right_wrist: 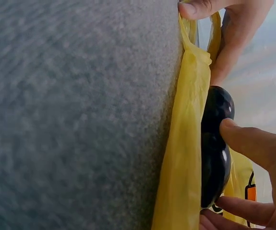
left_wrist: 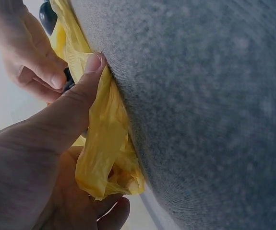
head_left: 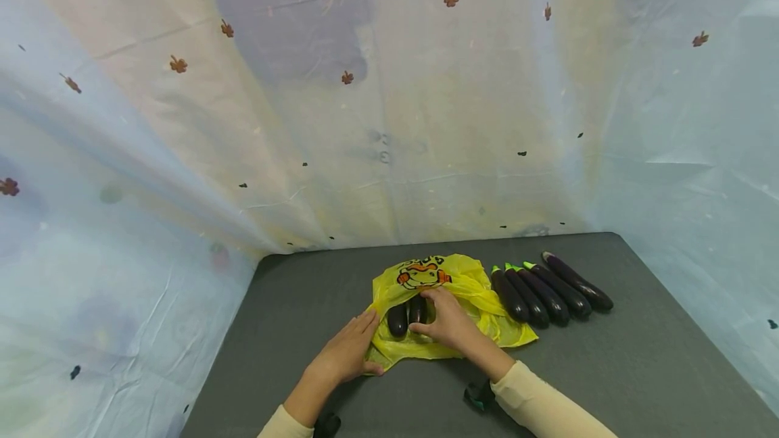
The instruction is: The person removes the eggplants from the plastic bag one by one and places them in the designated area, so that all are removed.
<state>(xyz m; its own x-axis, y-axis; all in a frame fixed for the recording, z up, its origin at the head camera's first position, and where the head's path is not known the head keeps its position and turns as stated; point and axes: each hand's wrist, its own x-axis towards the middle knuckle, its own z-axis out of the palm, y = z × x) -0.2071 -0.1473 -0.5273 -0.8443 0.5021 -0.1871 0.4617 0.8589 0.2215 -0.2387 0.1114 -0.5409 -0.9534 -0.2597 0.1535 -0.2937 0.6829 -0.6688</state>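
Observation:
A yellow plastic bag [head_left: 471, 286] with a printed cartoon lies on the table, its mouth facing me. Two dark eggplants show inside, one at the left [head_left: 397, 322] and one beside it [head_left: 417, 309]. My right hand [head_left: 449, 322] reaches into the mouth and grips the right-hand eggplant between thumb and fingers, as the right wrist view also shows. At the bag's left edge, my left hand [head_left: 348, 351] holds the plastic, with the thumb [left_wrist: 82, 88] on one side and fingers on the other. The far ends of the bagged eggplants are hidden.
Right of the bag, several eggplants [head_left: 548, 295] lie side by side, green or purple stem ends pointing away. The dark grey table [head_left: 304, 303] meets a patterned plastic sheet [head_left: 389, 154] at its back and sides. A dark strap [head_left: 477, 396] hangs near my right wrist.

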